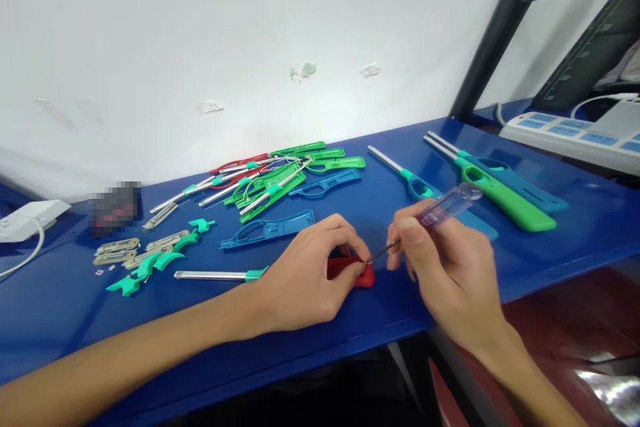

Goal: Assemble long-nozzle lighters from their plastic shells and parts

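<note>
My left hand [313, 273] grips a red long-nosed lighter [369, 277] near the table's front edge. The lighter's silver tube [210, 275] points left, and most of its body is hidden beneath the hand. In my right hand [450, 267] is a screwdriver [447, 205] with a clear purple-tinted handle. Its thin metal shaft slants down left, the tip meeting the lighter's red end beside my left fingertips. Behind my left hand lies a blue lighter casing half [267, 229]. A whole blue lighter [420, 187] lies just beyond my right hand.
A pile of opened green, red and blue lighter parts [270, 190] sits by the wall. Green triggers [145, 267] and clear inner pieces [117, 250] lie at left. More whole lighters [500, 193] and a power strip [575, 133] are at right, near a black metal post [500, 33].
</note>
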{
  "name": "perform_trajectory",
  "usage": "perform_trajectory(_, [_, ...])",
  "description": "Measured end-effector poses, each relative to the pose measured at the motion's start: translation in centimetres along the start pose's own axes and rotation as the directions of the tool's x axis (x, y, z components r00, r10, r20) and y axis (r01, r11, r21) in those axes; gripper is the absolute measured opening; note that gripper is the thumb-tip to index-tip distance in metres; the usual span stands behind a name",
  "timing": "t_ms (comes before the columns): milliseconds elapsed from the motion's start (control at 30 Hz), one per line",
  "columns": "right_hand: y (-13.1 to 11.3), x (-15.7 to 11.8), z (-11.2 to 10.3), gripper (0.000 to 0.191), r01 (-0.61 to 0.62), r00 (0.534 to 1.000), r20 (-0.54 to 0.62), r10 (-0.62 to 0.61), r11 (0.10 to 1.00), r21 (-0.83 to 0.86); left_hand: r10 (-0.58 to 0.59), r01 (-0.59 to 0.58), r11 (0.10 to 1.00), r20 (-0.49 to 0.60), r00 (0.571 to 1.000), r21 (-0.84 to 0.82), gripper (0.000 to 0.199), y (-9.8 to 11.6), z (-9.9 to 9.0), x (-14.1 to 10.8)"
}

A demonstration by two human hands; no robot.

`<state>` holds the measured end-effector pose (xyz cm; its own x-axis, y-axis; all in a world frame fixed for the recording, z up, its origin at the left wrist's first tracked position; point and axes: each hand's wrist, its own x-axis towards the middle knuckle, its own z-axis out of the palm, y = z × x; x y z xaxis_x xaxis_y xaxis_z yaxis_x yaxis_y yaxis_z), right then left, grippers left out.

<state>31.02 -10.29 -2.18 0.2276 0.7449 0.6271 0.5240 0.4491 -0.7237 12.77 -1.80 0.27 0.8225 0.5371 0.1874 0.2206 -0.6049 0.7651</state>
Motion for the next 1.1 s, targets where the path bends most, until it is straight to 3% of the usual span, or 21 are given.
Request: perform_trajectory(1100, [-0.10, -0.25, -0.14, 0.026, 0.059, 0.998, 0.014, -0.058, 0.997, -0.053, -0.070, 0.070, 0.997, 0.012, 0.997, -0.033, 0.011, -0.21, 0.22, 0.34])
